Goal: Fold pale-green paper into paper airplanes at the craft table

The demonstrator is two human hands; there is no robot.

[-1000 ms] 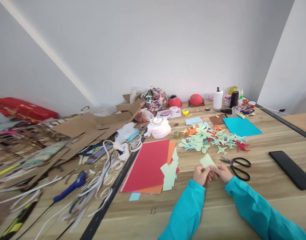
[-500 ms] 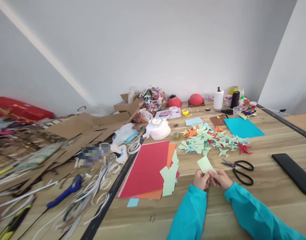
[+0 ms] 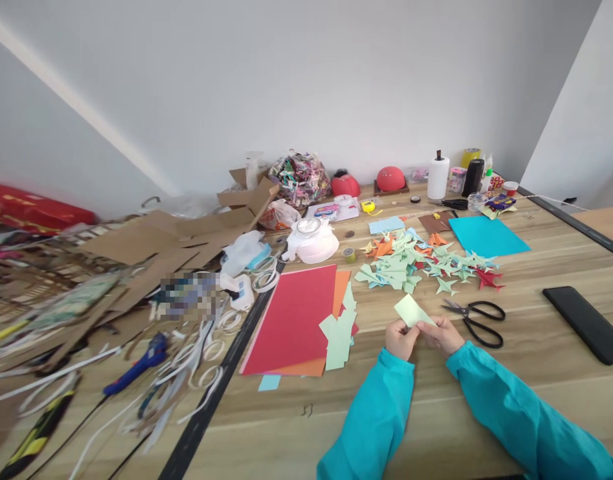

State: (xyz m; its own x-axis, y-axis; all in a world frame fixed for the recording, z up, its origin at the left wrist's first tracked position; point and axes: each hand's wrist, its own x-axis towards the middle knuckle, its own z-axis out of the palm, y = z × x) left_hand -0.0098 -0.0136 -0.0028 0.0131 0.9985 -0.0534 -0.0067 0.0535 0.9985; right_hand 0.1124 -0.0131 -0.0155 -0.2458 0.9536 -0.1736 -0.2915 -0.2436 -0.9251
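A small piece of pale green paper [image 3: 411,311] is held up between both hands at the front of the table. My left hand [image 3: 401,341] pinches its lower left edge, and my right hand [image 3: 443,335] grips the lower right side with thumb and fingers. Just beyond the paper lies a pile of folded paper shapes [image 3: 403,267], mostly pale green with some orange, blue and red. Black-handled scissors [image 3: 479,320] rest to the right of my right hand, their blades apart. Left of my hands are pale green paper pieces [image 3: 341,337], overlapping a stack of red paper [image 3: 293,320].
A black phone [image 3: 586,323] lies at the right, with a bright blue sheet [image 3: 489,236] behind it. At the left are cardboard [image 3: 186,243], white strips and a blue glue gun [image 3: 136,367]. A white lidded container [image 3: 311,241] and bottles [image 3: 438,177] stand farther back.
The view has tilted slightly, so the table's things sit higher in the picture. Both hands still hold the green paper, nearly unmoved over the table.
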